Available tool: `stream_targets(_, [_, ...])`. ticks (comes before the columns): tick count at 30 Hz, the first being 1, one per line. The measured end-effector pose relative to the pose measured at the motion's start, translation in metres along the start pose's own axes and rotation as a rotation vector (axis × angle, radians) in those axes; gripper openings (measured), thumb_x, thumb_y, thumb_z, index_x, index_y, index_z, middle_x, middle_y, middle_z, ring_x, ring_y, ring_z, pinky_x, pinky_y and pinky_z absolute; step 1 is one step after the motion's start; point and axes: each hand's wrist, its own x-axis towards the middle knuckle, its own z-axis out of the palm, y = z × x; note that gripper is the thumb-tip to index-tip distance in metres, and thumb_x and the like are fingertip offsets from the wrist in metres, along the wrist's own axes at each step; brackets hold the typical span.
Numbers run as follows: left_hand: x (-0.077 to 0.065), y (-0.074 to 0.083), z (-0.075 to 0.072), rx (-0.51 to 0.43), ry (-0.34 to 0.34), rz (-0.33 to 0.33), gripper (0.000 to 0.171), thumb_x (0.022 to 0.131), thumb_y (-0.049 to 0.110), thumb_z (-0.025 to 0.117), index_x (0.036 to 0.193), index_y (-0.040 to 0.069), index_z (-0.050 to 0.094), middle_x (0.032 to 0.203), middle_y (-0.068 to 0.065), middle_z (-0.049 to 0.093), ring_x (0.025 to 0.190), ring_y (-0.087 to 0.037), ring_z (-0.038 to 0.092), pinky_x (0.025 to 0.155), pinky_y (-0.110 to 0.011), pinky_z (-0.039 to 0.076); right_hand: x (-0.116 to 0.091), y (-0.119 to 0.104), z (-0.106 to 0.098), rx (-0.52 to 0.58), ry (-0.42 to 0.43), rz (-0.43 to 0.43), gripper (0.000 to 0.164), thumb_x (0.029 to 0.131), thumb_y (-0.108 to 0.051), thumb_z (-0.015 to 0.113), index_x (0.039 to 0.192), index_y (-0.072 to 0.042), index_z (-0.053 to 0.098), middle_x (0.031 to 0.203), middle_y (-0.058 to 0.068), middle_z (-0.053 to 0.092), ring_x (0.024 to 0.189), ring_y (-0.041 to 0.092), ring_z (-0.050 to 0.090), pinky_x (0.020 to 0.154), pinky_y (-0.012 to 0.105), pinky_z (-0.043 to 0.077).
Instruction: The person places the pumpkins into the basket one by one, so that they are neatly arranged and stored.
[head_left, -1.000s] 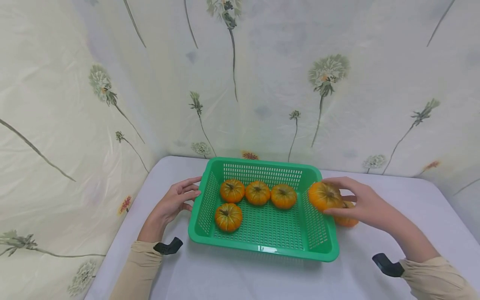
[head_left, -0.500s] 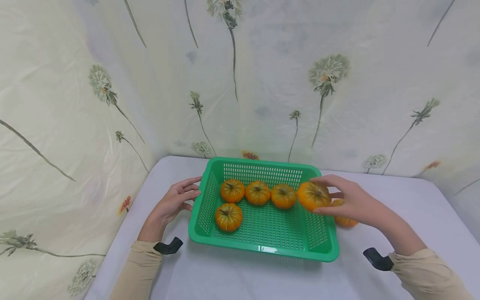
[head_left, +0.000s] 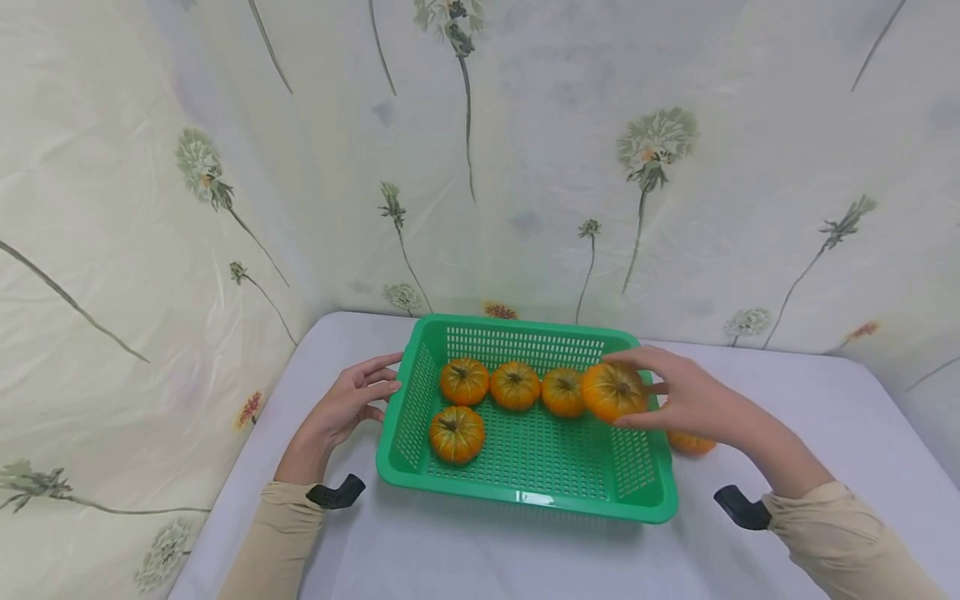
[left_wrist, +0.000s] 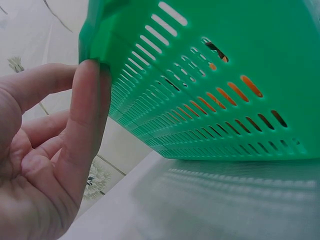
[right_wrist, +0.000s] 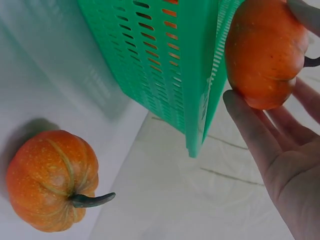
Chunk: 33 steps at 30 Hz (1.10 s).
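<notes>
My right hand (head_left: 693, 396) grips a small orange pumpkin (head_left: 613, 392) between thumb and fingers, over the right end of a green plastic basket (head_left: 525, 498). In the right wrist view the held pumpkin (right_wrist: 267, 52) shows its side, its dark stem toward the palm. My left hand (head_left: 354, 400) is at the basket's left end, fingertips touching the rim. In the left wrist view one fairly straight finger (left_wrist: 86, 105) rests against the rim's underside. Inside the basket, a row of three pumpkins (head_left: 515, 386) lies along the back, the rightmost partly covered. Another pumpkin (head_left: 457, 435) sits at front left.
One more pumpkin (right_wrist: 52, 180) stands on the white-covered table (head_left: 480, 558), just outside the basket's right end; my right hand partly hides it in the head view. Behind the table hangs a flower-printed cloth (head_left: 525, 183), which continues along the left side.
My right hand has carried its pumpkin leftward, from over the basket's right rim to inside its outline, overlapping the back row's rightmost pumpkin. The left hand and basket have stayed put.
</notes>
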Motion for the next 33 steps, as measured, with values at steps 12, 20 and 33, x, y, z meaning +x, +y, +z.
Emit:
stream_targets(12, [-0.001, 0.002, 0.001, 0.001, -0.002, -0.003, 0.06, 0.102, 0.011, 0.064, 0.157, 0.006, 0.041, 0.105, 0.005, 0.071, 0.078, -0.008, 0.069, 0.056, -0.021, 0.058, 0.017, -0.011, 0.007, -0.021, -0.068, -0.023, 0.077, 0.077, -0.037, 0.092, 0.141, -0.008, 0.06, 0.141, 0.01, 0.062, 0.126, 0.031, 0.06, 0.088, 0.034, 0.064])
stream_targets(20, [-0.001, 0.004, 0.002, -0.003, 0.0, -0.01, 0.06, 0.102, 0.011, 0.064, 0.157, 0.007, 0.041, 0.105, 0.005, 0.07, 0.077, -0.007, 0.069, 0.056, -0.021, 0.058, 0.03, -0.025, 0.013, -0.088, -0.133, -0.021, 0.073, 0.077, -0.047, 0.09, 0.139, -0.018, 0.063, 0.137, 0.0, 0.065, 0.124, 0.023, 0.06, 0.101, 0.047, 0.057])
stream_targets(33, [-0.001, 0.003, 0.001, 0.008, 0.006, -0.014, 0.061, 0.101, 0.012, 0.066, 0.157, 0.008, 0.042, 0.105, 0.005, 0.071, 0.078, -0.008, 0.069, 0.056, -0.021, 0.057, 0.053, -0.045, 0.031, -0.175, -0.23, -0.078, 0.07, 0.076, -0.037, 0.091, 0.137, -0.016, 0.064, 0.135, -0.002, 0.066, 0.124, 0.022, 0.06, 0.106, 0.047, 0.053])
